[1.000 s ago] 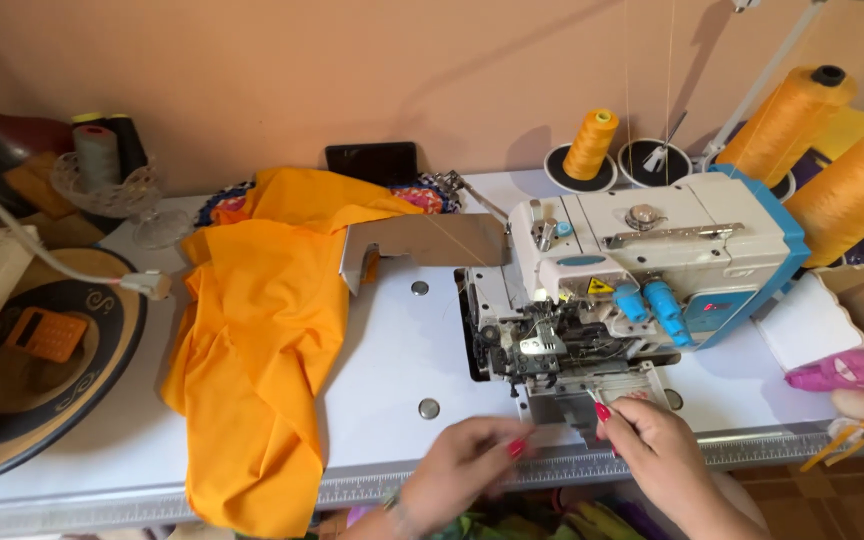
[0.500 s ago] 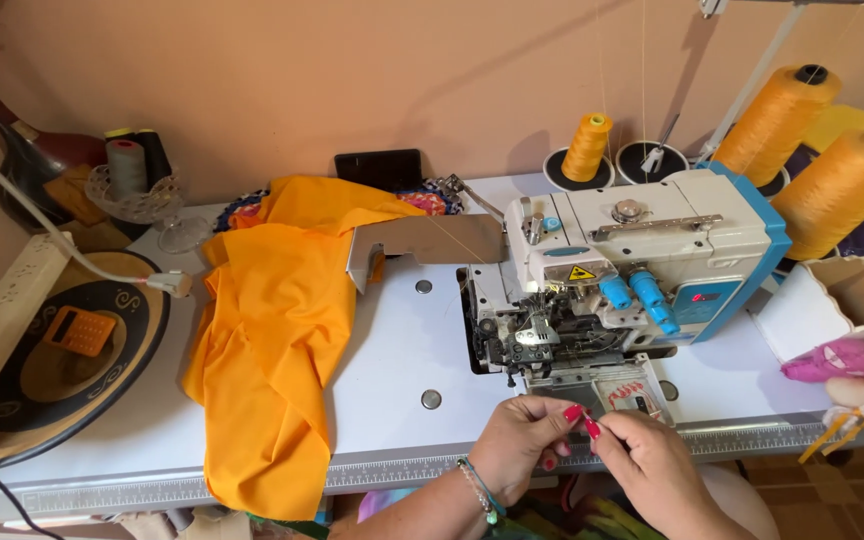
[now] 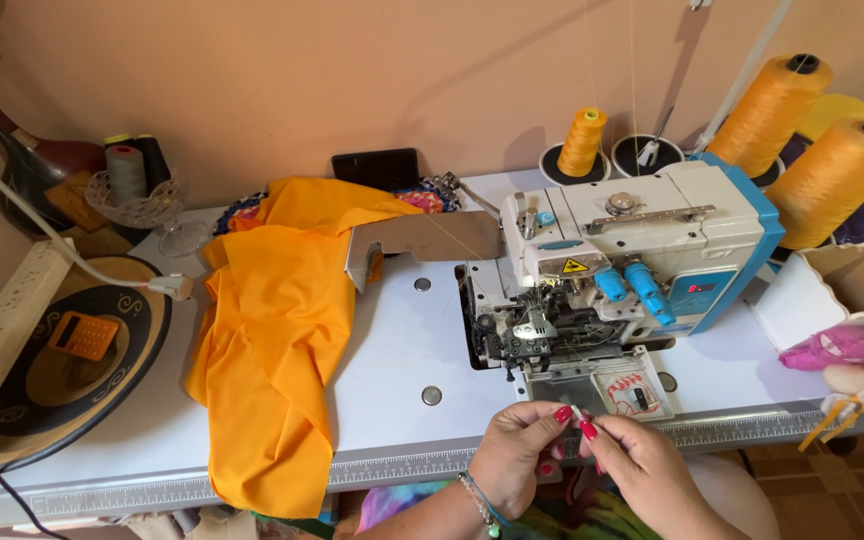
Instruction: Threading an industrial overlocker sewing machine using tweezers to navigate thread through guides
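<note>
My left hand (image 3: 520,455) and my right hand (image 3: 640,462) meet at the table's front edge, just below the open front of the white and blue overlock sewing machine (image 3: 620,262). Their red-nailed fingertips pinch a small pale object (image 3: 576,413) between them; it is too small to name, perhaps a thread end. An orange cloth (image 3: 274,340) lies spread over the left half of the white table (image 3: 402,350), apart from both hands.
Large orange thread cones (image 3: 767,112) stand behind and right of the machine, a smaller one (image 3: 582,142) at the back. A white box (image 3: 832,290) with pink stuff sits right. A dark round tray (image 3: 62,355), a power strip and grey spools lie left.
Both hands have drawn back from the machine's lower front toward the table edge and come together, fingertips now pinching a small object. The view has shifted slightly.
</note>
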